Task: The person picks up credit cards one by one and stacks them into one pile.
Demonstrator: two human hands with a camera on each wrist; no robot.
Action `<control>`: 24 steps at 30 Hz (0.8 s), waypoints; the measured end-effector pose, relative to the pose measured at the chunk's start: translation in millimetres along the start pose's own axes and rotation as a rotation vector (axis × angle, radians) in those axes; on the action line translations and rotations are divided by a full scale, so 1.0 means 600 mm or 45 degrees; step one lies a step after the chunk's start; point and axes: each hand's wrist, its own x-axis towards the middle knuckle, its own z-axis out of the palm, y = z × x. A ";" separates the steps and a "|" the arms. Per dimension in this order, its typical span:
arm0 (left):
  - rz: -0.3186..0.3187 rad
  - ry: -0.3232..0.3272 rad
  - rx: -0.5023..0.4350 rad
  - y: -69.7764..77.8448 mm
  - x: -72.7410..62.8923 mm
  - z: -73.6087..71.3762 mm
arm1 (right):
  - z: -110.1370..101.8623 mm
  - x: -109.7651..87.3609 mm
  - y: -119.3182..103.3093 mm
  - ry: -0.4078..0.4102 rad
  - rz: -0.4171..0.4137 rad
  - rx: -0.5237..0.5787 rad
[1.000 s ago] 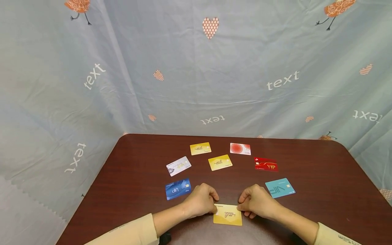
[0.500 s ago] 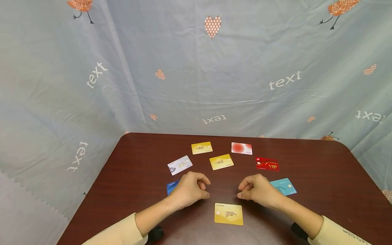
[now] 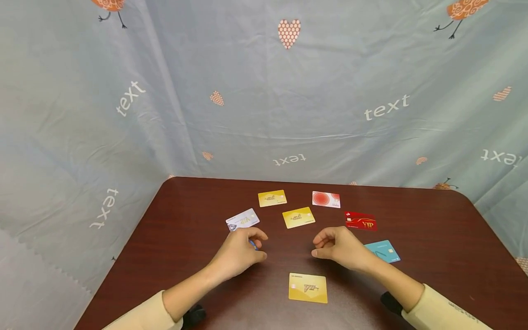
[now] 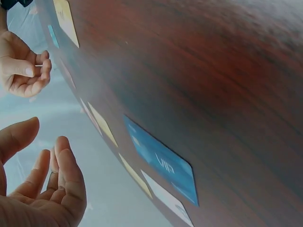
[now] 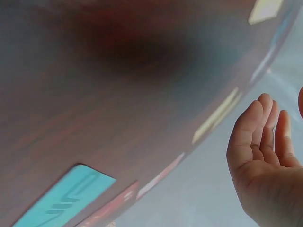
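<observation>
- Hovering over the dark table (image 3: 185,206), the left hand (image 3: 241,251) holds nothing; its fingers curve loosely, with a moderate gap to the thumb.
- Facing it, the right hand (image 3: 340,247) is likewise without a card, thumb and fingers apart in a relaxed curve.
- Closer to the person than either hand, and between them, the near yellow card (image 3: 308,288) lies flat, untouched.
- Below the left hand is the blue card (image 4: 161,160), mostly hidden in the head view but plainly apart from the fingers in the left wrist view.
- Just beyond that hand lies the white card (image 3: 247,216).
- Beside the right hand, on its outer side, the teal card (image 3: 384,251) is partly covered; the red card (image 3: 360,221) lies beyond.
- This looks like a step between contacts in handling the cards.
- Taking one up would call for lowering the fingertips to its edges and narrowing the pinch.
</observation>
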 end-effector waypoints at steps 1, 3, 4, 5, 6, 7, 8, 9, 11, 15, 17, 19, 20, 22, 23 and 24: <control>-0.001 0.009 -0.009 -0.001 -0.001 -0.003 | -0.001 0.003 -0.002 0.007 0.001 0.005; 0.003 0.016 -0.022 -0.005 -0.003 -0.011 | -0.004 0.008 -0.007 0.015 0.002 0.027; 0.005 0.019 -0.028 -0.006 -0.004 -0.015 | -0.005 0.011 -0.009 0.018 0.008 0.039; 0.008 0.020 -0.034 -0.008 -0.004 -0.018 | -0.006 0.013 -0.010 0.019 0.010 0.052; 0.010 0.023 -0.040 -0.009 -0.005 -0.022 | -0.007 0.015 -0.012 0.018 0.011 0.062; 0.011 0.028 -0.045 -0.010 -0.006 -0.025 | -0.007 0.017 -0.013 0.019 0.012 0.068; 0.020 0.037 -0.044 -0.012 -0.006 -0.028 | -0.006 0.019 -0.013 0.018 0.006 0.072; 0.023 0.048 -0.044 -0.014 -0.007 -0.030 | -0.004 0.021 -0.013 0.016 0.000 0.069; 0.021 0.075 -0.034 -0.016 -0.009 -0.033 | 0.001 0.025 -0.013 0.014 -0.016 0.052; -0.016 0.139 0.010 -0.022 -0.014 -0.037 | 0.013 0.033 -0.012 -0.004 -0.032 0.016; -0.036 0.165 0.027 -0.026 -0.016 -0.040 | 0.018 0.038 -0.011 -0.011 -0.032 0.006; -0.046 0.184 0.035 -0.031 -0.018 -0.043 | 0.022 0.043 -0.011 -0.018 -0.032 0.005; -0.049 0.190 0.039 -0.034 -0.019 -0.045 | 0.023 0.045 -0.012 -0.021 -0.031 0.004; -0.048 0.203 0.040 -0.041 -0.021 -0.049 | 0.026 0.052 -0.014 -0.027 -0.029 0.003; -0.050 0.210 0.041 -0.045 -0.022 -0.051 | 0.028 0.055 -0.016 -0.034 -0.031 0.004; -0.053 0.217 0.042 -0.048 -0.024 -0.054 | 0.030 0.059 -0.017 -0.041 -0.037 0.002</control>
